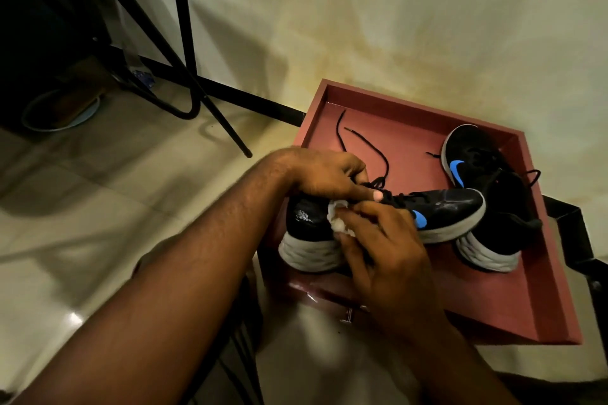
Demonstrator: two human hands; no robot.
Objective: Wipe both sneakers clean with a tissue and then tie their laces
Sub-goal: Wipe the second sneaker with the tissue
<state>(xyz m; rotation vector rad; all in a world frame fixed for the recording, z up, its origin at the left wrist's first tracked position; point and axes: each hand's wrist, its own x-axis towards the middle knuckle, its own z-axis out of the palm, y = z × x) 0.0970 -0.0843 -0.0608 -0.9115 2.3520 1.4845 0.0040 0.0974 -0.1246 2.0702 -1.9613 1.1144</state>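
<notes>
Blk sneakers [441, 207] w/ blue logos, white soles; white tissue [339, 217]; red-brown tray [411, 128]

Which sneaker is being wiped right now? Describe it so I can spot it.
On the red tray by the wall lie two black sneakers. It is the near sneaker, gripped by the left hand while the right hand presses a tissue to it.
</notes>
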